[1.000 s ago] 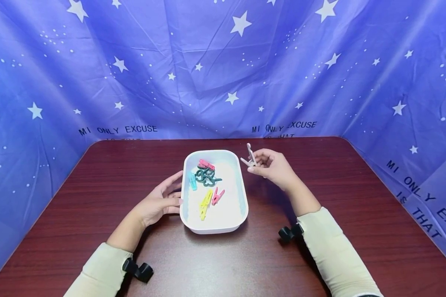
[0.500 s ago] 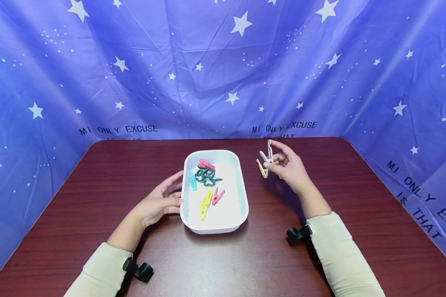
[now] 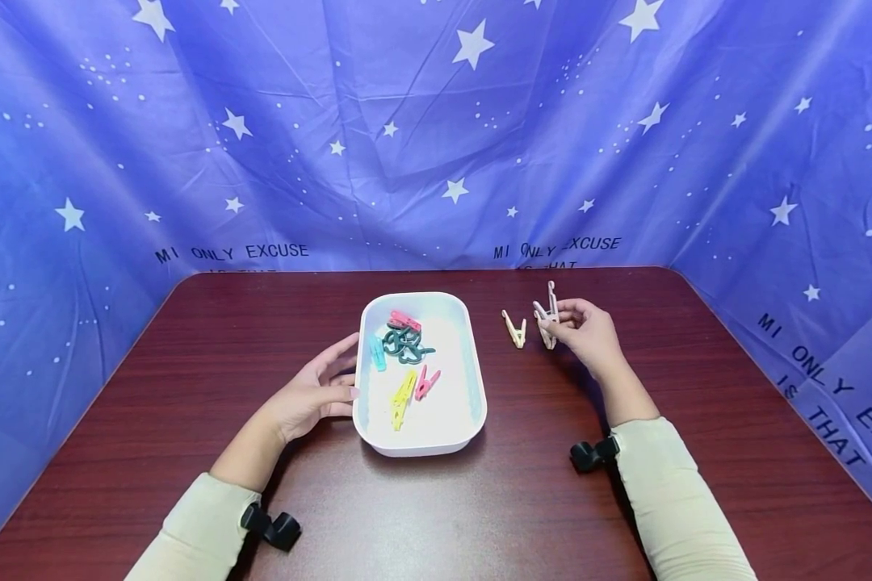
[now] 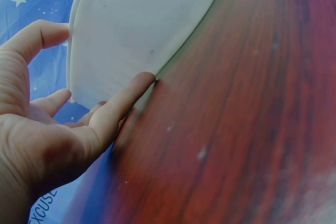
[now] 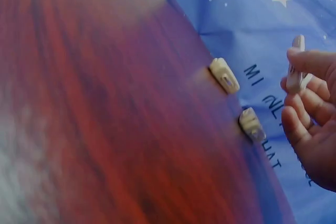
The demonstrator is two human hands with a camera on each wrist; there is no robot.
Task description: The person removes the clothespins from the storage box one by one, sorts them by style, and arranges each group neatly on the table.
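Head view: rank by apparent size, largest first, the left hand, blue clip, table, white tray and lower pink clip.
1. Table
2. White tray
3. Left hand
4. Blue clip and lower pink clip: too alike to rank

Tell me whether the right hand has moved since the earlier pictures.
Yes: in the head view, the right hand has moved rightward, farther from the white tray.

The blue curtain (image 3: 392, 173) repeats "MI ONLY EXCUSE IS THAT" in black capitals.

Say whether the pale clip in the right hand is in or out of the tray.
Out: the head view shows the right hand pinching the pale clip beside the white tray, outside its rim.
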